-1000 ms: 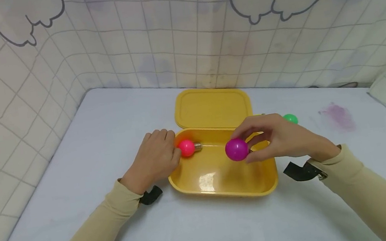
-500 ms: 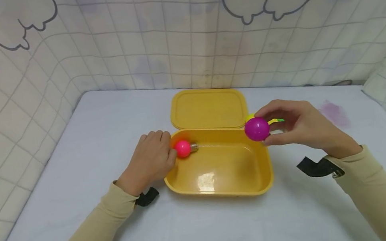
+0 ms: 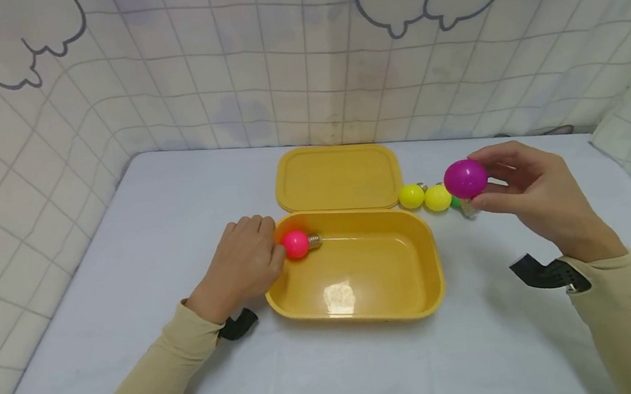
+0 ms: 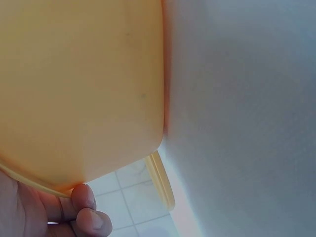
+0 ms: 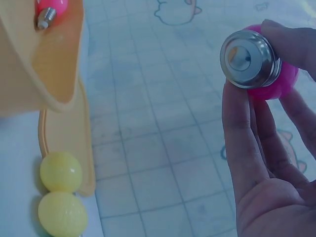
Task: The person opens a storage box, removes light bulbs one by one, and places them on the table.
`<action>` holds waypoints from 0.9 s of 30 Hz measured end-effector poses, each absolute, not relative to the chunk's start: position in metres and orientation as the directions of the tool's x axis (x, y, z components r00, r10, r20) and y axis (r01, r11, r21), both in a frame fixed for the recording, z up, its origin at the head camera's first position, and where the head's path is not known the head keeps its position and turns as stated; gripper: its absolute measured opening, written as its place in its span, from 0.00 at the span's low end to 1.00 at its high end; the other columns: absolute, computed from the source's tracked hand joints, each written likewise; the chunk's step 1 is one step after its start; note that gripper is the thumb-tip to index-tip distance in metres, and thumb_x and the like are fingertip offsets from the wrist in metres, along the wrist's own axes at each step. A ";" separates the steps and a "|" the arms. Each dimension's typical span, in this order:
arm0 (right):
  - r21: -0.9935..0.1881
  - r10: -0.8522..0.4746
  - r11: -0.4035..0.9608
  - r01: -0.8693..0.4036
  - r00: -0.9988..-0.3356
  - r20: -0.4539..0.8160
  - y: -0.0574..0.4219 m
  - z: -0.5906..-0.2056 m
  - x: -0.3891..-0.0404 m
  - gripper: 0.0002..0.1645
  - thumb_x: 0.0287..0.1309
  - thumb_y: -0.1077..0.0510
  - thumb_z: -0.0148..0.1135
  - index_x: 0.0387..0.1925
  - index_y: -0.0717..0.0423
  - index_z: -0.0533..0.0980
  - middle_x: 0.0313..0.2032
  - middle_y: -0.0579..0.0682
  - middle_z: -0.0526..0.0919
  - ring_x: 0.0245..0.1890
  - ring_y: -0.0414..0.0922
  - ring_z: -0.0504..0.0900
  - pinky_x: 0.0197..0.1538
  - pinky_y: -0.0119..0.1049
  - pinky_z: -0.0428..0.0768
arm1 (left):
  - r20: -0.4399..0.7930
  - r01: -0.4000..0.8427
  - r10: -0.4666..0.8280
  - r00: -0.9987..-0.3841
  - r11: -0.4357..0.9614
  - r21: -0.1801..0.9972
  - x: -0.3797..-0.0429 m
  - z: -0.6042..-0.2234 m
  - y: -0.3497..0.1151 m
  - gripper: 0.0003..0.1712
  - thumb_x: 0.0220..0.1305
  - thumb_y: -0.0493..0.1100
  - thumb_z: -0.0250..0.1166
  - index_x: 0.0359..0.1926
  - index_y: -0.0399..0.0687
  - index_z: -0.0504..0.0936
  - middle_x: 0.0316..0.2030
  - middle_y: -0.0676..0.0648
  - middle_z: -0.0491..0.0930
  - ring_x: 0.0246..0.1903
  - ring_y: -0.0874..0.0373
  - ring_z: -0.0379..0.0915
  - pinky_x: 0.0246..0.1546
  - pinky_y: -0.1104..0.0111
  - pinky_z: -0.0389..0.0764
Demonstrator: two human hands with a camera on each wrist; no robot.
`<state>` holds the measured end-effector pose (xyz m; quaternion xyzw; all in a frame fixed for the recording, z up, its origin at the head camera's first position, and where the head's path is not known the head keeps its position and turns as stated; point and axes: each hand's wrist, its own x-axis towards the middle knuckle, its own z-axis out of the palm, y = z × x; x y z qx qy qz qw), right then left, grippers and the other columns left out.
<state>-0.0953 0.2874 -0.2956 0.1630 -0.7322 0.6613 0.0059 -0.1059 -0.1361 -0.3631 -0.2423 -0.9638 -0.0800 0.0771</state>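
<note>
My right hand (image 3: pixel 540 195) pinches a purple light bulb (image 3: pixel 466 179) between thumb and fingers, held in the air right of the yellow box (image 3: pixel 360 318). In the right wrist view the metal screw base of that light bulb (image 5: pixel 249 59) faces the camera. On the box's left rim my left hand (image 3: pixel 243 262) grips with curled fingers; the left wrist view shows its fingertips (image 4: pixel 94 221) at the rim. Inside the box, by the left wall, lies a pink light bulb (image 3: pixel 296 245) with its screw base pointing right.
The yellow lid (image 3: pixel 338 178) lies flat behind the box. Right of it on the table (image 3: pixel 338 378) are two yellow bulbs (image 3: pixel 437 198) and a green bulb (image 3: pixel 456 202), partly hidden behind the purple one. A patterned cloth wall (image 3: pixel 299 61) rises at the back.
The right hand has carried the purple bulb from over the box to the right, uncovering the yellow bulbs. The left hand keeps its hold on the rim.
</note>
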 end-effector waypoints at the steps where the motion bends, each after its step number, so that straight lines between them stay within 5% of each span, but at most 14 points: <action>1: -0.964 -0.219 0.070 -0.255 -0.947 0.235 0.290 -0.297 -0.096 0.30 0.54 0.80 0.66 0.60 0.68 0.75 0.56 0.51 0.82 0.54 0.40 0.85 0.52 0.26 0.84 | 0.192 0.479 0.454 -0.870 0.870 0.116 -0.106 -0.363 -0.136 0.10 0.66 0.43 0.50 0.29 0.43 0.68 0.23 0.47 0.64 0.27 0.51 0.60 0.34 0.64 0.59; 10: -0.970 -0.125 -0.043 -0.238 -0.962 0.241 0.309 -0.313 -0.103 0.32 0.55 0.82 0.61 0.62 0.64 0.75 0.59 0.51 0.78 0.56 0.44 0.80 0.51 0.27 0.85 | 0.215 0.487 0.458 -0.862 0.867 0.105 -0.106 -0.365 -0.137 0.10 0.65 0.43 0.49 0.28 0.43 0.67 0.23 0.47 0.63 0.26 0.51 0.60 0.33 0.64 0.58; 27: -0.993 -0.038 -0.048 -0.104 -0.994 0.106 0.339 -0.345 -0.111 0.33 0.58 0.75 0.66 0.65 0.63 0.73 0.59 0.48 0.79 0.55 0.40 0.83 0.49 0.27 0.86 | 0.219 0.491 0.459 -0.861 0.863 0.120 -0.106 -0.365 -0.136 0.10 0.64 0.42 0.49 0.27 0.43 0.66 0.22 0.47 0.62 0.25 0.51 0.59 0.32 0.64 0.58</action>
